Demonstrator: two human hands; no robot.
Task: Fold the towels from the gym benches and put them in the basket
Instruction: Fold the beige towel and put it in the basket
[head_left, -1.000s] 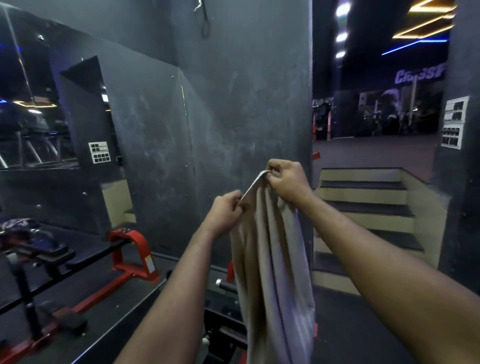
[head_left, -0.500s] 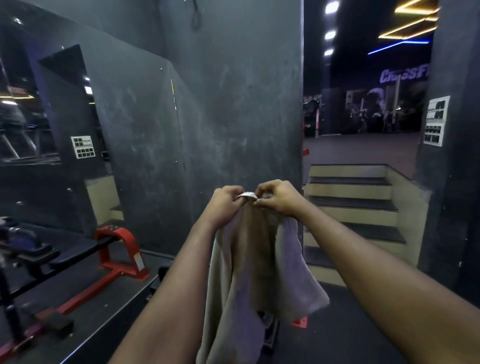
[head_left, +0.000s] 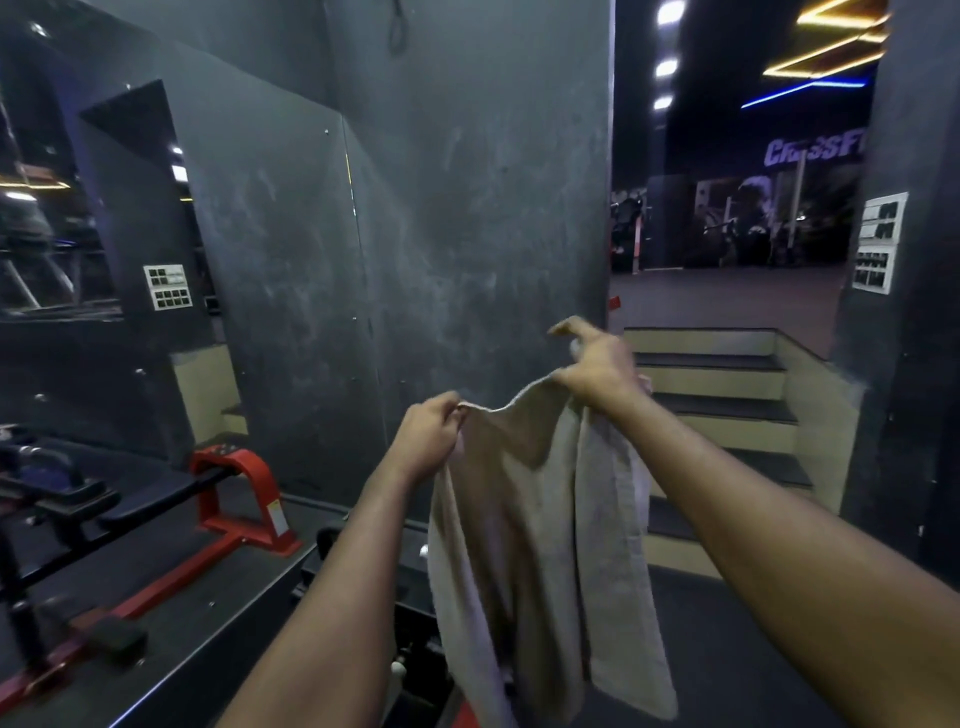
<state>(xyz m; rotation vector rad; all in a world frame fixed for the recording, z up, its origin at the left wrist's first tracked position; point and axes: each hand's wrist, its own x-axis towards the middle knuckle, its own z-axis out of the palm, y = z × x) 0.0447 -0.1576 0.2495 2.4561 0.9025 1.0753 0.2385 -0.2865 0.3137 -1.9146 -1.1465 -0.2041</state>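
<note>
A beige towel (head_left: 540, 525) hangs in the air in front of me, folded lengthwise into overlapping layers. My left hand (head_left: 428, 436) pinches its top edge at the left corner. My right hand (head_left: 597, 371), higher and to the right, holds the other end of that edge under its palm with the forefinger stretched out; motion blur hides the exact grip. The top edge sags between my hands. The towel's lower end dangles over dark gym equipment. No basket is in view.
A black bench with a red frame (head_left: 234, 493) stands low at the left beside a mirrored wall (head_left: 104, 234). A dark grey wall (head_left: 467, 234) is straight ahead. Beige steps (head_left: 717, 395) rise at the right towards a dim gym hall. Dark machine parts (head_left: 410, 623) sit below the towel.
My hands were together at the towel's top; now they have drawn apart, the right rising to the right. The towel's edge has spread between them.
</note>
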